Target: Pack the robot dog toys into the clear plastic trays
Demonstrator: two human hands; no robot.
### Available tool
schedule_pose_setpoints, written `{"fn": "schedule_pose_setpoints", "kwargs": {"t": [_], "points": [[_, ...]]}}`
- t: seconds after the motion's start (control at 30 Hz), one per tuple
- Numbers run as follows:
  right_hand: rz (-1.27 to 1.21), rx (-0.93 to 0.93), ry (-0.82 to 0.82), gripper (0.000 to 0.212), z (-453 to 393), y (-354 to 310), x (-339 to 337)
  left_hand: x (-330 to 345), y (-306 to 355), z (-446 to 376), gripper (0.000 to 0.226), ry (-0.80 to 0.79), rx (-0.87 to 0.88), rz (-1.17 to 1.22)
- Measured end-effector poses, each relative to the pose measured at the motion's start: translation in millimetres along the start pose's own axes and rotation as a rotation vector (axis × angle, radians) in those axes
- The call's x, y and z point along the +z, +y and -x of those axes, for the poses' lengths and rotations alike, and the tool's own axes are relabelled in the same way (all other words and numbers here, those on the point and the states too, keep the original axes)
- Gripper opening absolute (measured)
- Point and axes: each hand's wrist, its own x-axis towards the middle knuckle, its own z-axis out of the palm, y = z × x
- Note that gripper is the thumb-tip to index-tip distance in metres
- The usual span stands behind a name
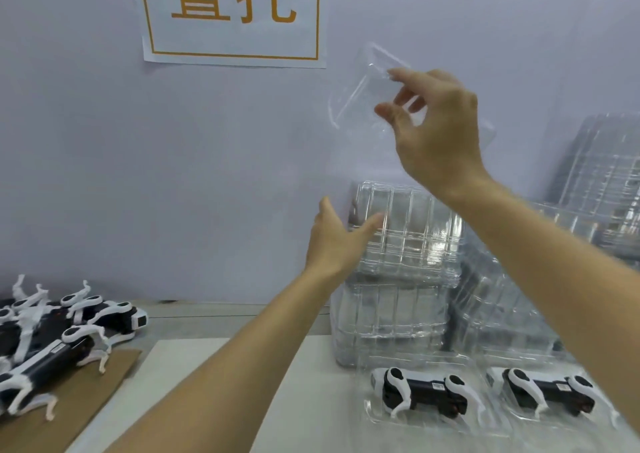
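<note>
My right hand [433, 130] holds one clear plastic tray [360, 95] up in the air in front of the wall, pinched between thumb and fingers. Below it my left hand [336, 241], fingers straight, touches the left side of a tall stack of clear trays [408, 244]. Two black-and-white robot dogs [419, 392] [547, 393] lie side by side in a clear tray [433, 428] at the front right. A pile of loose robot dogs [59, 334] lies at the left on brown cardboard [69, 414].
More stacks of clear trays [602, 182] lean against the wall at the far right. A white sheet [194, 369] covers the middle of the table. A paper sign [232, 16] with orange characters hangs on the wall.
</note>
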Motion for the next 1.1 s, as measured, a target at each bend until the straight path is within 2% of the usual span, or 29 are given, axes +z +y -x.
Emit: {"fn": "schedule_pose_setpoints", "kwargs": {"t": [0.03, 0.1, 0.23, 0.33, 0.43, 0.53, 0.67, 0.8, 0.9, 1.0, 1.1], "points": [[-0.027, -0.049, 0.006, 0.035, 11, -10, 3, -4, -3, 11, 0.088, 0.094, 0.015, 0.028], [-0.081, -0.147, 0.012, 0.034, 41, -32, 10, -19, -12, 34, 0.063, 0.257, 0.016, 0.121], [-0.144, -0.272, -0.016, 0.032, 113, -73, 36, -69, -42, 80, 0.017, 0.461, -0.078, 0.475], [-0.195, -0.233, -0.111, 0.034, 171, -90, 59, -109, -73, 115, 0.017, 0.578, -0.144, 0.673], [-0.202, -0.153, -0.240, 0.036, 221, -90, 79, -139, -107, 141, 0.021, 0.666, -0.216, 0.630], [-0.180, -0.128, -0.322, 0.038, 257, -82, 95, -153, -129, 151, 0.020, 0.626, -0.258, 0.568], [-0.196, -0.154, -0.337, 0.040, 286, -68, 109, -142, -139, 154, 0.021, 0.427, -0.328, 0.461], [-0.196, -0.210, -0.358, 0.043, 301, -57, 116, -125, -143, 153, 0.047, 0.292, -0.365, 0.362], [-0.199, -0.170, -0.432, 0.038, 305, -57, 116, -116, -155, 151, 0.046, 0.308, -0.372, 0.263], [-0.243, -0.034, -0.484, 0.040, 306, -58, 112, -115, -162, 148, 0.036, 0.356, -0.368, 0.250], [-0.282, 0.154, -0.382, 0.033, 300, -55, 103, -121, -164, 147, 0.028, 0.441, -0.335, 0.273]]}}
